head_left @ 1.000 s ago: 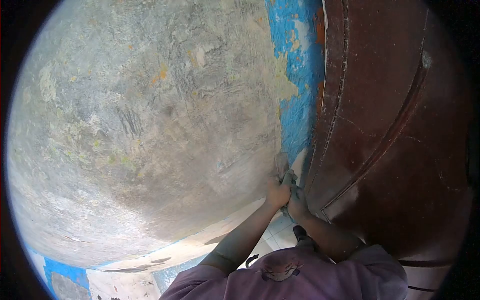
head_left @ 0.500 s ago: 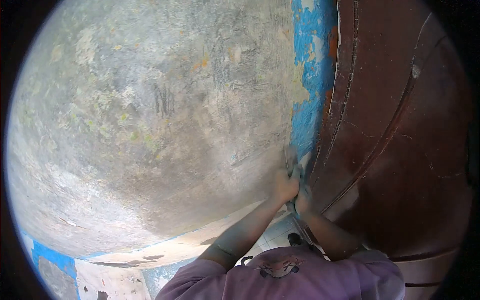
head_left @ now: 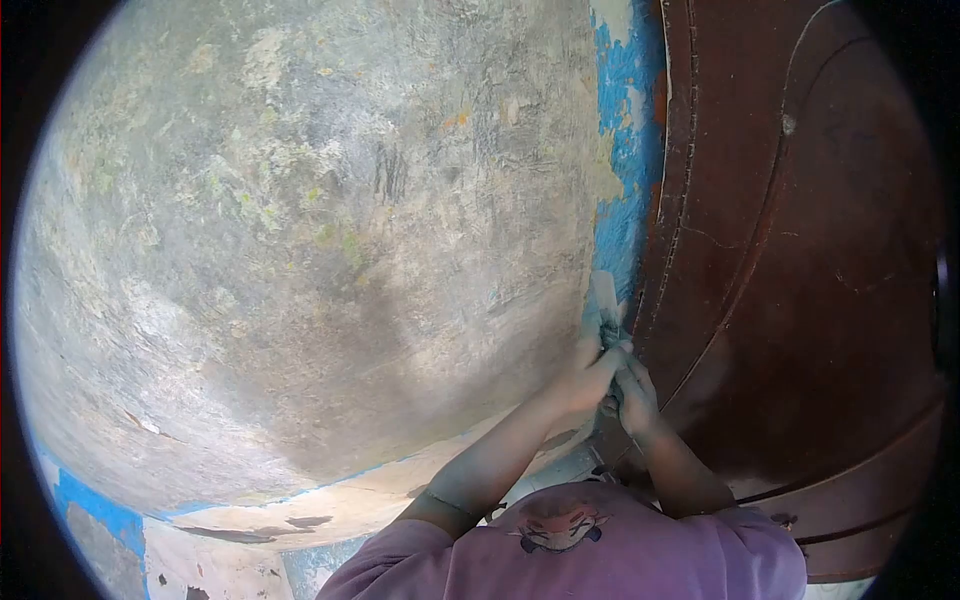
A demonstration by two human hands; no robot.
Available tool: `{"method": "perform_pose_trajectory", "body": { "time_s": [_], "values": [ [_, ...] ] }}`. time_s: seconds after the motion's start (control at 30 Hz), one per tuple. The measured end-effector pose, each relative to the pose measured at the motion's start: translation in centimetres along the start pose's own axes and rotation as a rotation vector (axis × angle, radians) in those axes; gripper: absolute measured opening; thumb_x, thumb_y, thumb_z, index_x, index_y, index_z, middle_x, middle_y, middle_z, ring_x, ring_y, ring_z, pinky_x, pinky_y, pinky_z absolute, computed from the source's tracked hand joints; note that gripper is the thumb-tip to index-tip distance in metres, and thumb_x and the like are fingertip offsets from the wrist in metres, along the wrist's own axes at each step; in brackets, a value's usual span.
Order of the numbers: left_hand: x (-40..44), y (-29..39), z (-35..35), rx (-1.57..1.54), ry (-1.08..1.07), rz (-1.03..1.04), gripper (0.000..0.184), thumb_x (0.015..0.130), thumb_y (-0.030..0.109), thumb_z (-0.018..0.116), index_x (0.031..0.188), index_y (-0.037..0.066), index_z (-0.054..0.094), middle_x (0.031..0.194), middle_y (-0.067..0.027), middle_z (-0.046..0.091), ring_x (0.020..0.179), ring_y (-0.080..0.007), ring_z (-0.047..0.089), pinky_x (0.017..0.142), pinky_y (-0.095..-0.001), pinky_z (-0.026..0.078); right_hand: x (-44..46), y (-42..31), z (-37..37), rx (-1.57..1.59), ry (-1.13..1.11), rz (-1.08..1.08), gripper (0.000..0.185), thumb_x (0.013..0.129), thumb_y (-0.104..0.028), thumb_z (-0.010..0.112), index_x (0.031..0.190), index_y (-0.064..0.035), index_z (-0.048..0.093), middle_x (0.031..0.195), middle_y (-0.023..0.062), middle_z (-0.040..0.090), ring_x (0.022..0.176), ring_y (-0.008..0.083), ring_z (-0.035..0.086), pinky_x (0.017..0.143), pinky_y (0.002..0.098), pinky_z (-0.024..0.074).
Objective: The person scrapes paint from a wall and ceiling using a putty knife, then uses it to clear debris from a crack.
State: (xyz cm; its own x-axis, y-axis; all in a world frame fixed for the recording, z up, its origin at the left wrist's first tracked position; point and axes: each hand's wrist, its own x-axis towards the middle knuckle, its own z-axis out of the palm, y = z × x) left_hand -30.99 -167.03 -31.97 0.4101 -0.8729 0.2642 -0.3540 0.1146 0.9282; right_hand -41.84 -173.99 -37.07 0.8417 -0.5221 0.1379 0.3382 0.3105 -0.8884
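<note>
A scraper (head_left: 606, 295) with a flat pale blade lies against the lower end of the blue paint strip (head_left: 622, 240), its blade pointing up the wall. My left hand (head_left: 592, 378) is closed around its handle, seen from the back of the hand. Just to the right, my right hand (head_left: 634, 392) is closed on the same handle, close against the left. Most of the handle is hidden by my fingers. Flaked patches show along the blue strip, which runs between the bare wall and a dark brown panel.
The rough grey wall (head_left: 330, 220) fills the left side. On the right stands the dark brown panel (head_left: 820, 280), with cracks and a raised seam close to my right hand. Low on the left are a peeling pale band (head_left: 330, 508) and more blue paint (head_left: 98, 505).
Both hands have shifted slightly right in view with the scraper, whose blade now shows more clearly. The wall and panel sit a little differently as my head has moved.
</note>
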Motion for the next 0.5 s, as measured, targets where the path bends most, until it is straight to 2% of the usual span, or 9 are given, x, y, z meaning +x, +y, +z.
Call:
{"method": "perform_pose_trajectory", "body": {
  "time_s": [0.03, 0.07, 0.1, 0.13, 0.17, 0.23, 0.27, 0.37, 0.5],
  "values": [
    [-0.3, 0.2, -0.7, 0.000, -0.003, 0.008, 0.034, 0.094, 0.029, 0.045, 0.112, 0.001, 0.053, 0.099, -0.0103, 0.060, 0.095, -0.0172, 0.055, 0.084, -0.0288, 0.042, 0.1, -0.6, 0.1, 0.172, -0.109, 0.136, 0.029, 0.098, -0.033, 0.039, 0.099, -0.0065, 0.052, 0.067, 0.0022, 0.050, 0.052, 0.0102, 0.047, 0.044, 0.0230, 0.0368],
    [-0.9, 0.2, -1.5, -0.141, -0.025, -0.117, 0.033, 0.094, 0.029, 0.046, 0.109, 0.002, 0.055, 0.098, -0.0084, 0.060, 0.093, -0.0155, 0.056, 0.082, -0.0276, 0.043, 0.3, -0.9, 0.4, 0.169, -0.109, 0.130, 0.029, 0.098, -0.033, 0.039, 0.099, -0.0065, 0.052, 0.067, 0.0022, 0.050, 0.052, 0.0102, 0.047, 0.044, 0.0230, 0.0368],
    [-1.4, 0.2, -1.9, -0.283, -0.046, -0.244, 0.032, 0.095, 0.029, 0.047, 0.107, 0.002, 0.057, 0.097, -0.0065, 0.061, 0.090, -0.0139, 0.056, 0.081, -0.0264, 0.044, 0.4, -1.1, 0.7, 0.328, -0.248, 0.264, 0.033, 0.097, -0.036, 0.038, 0.099, -0.0068, 0.052, 0.066, 0.0031, 0.051, 0.049, 0.0118, 0.048, 0.042, 0.0242, 0.0375],
    [-2.4, -0.1, -1.9, -0.405, 0.017, -0.210, 0.032, 0.094, 0.031, 0.049, 0.102, 0.002, 0.061, 0.093, -0.0057, 0.063, 0.086, -0.0128, 0.058, 0.079, -0.0262, 0.046, 0.4, -1.2, 1.2, 0.486, -0.388, 0.400, 0.036, 0.097, -0.040, 0.037, 0.099, -0.0072, 0.052, 0.065, 0.0041, 0.052, 0.047, 0.0134, 0.049, 0.039, 0.0254, 0.0382],
    [-3.2, -0.3, -2.1, -0.406, 0.015, -0.209, 0.032, 0.094, 0.031, 0.049, 0.102, 0.002, 0.061, 0.093, -0.0057, 0.063, 0.086, -0.0128, 0.058, 0.079, -0.0262, 0.046, 0.3, -0.9, 2.2, 0.485, -0.387, 0.399, 0.036, 0.097, -0.040, 0.037, 0.099, -0.0072, 0.052, 0.065, 0.0041, 0.052, 0.047, 0.0134, 0.049, 0.039, 0.0254, 0.0382],
    [-4.6, -0.7, -2.9, -0.359, 0.196, -0.259, 0.032, 0.096, 0.029, 0.046, 0.096, 0.001, 0.061, 0.087, -0.0049, 0.064, 0.077, -0.0134, 0.059, 0.072, -0.0268, 0.047, 0.4, 0.1, 5.3, 0.137, -0.032, 0.349, 0.038, 0.096, -0.042, 0.038, 0.094, -0.0070, 0.053, 0.064, 0.0052, 0.052, 0.041, 0.0148, 0.047, 0.035, 0.0266, 0.0363],
    [-5.0, -0.9, -3.3, -0.359, 0.199, -0.262, 0.032, 0.096, 0.029, 0.046, 0.096, 0.001, 0.061, 0.087, -0.0049, 0.064, 0.077, -0.0134, 0.059, 0.072, -0.0268, 0.047, 0.5, 0.7, 6.0, 0.091, -0.048, 0.339, 0.043, 0.096, -0.046, 0.036, 0.087, -0.0075, 0.053, 0.060, 0.0057, 0.051, 0.037, 0.0146, 0.044, 0.033, 0.0267, 0.0341],
    [-6.0, -1.0, -4.8, -0.435, 0.277, -0.206, 0.031, 0.095, 0.028, 0.047, 0.093, 0.001, 0.062, 0.082, -0.0049, 0.064, 0.073, -0.0135, 0.059, 0.070, -0.0274, 0.047, 0.4, 1.9, 7.9, 0.166, -0.094, 0.429, 0.044, 0.096, -0.048, 0.034, 0.086, -0.0086, 0.051, 0.056, 0.0045, 0.048, 0.036, 0.0136, 0.042, 0.032, 0.0259, 0.0328],
    [-6.8, -1.4, -6.1, -0.284, 0.297, -0.242, 0.030, 0.095, 0.026, 0.047, 0.096, -0.001, 0.061, 0.084, -0.0080, 0.065, 0.075, -0.0152, 0.061, 0.070, -0.0281, 0.048, 0.5, 2.6, 9.7, 0.205, -0.110, 0.378, 0.045, 0.096, -0.051, 0.033, 0.085, -0.0097, 0.049, 0.055, 0.0033, 0.046, 0.034, 0.0120, 0.039, 0.030, 0.0251, 0.0278]
  ]
}}
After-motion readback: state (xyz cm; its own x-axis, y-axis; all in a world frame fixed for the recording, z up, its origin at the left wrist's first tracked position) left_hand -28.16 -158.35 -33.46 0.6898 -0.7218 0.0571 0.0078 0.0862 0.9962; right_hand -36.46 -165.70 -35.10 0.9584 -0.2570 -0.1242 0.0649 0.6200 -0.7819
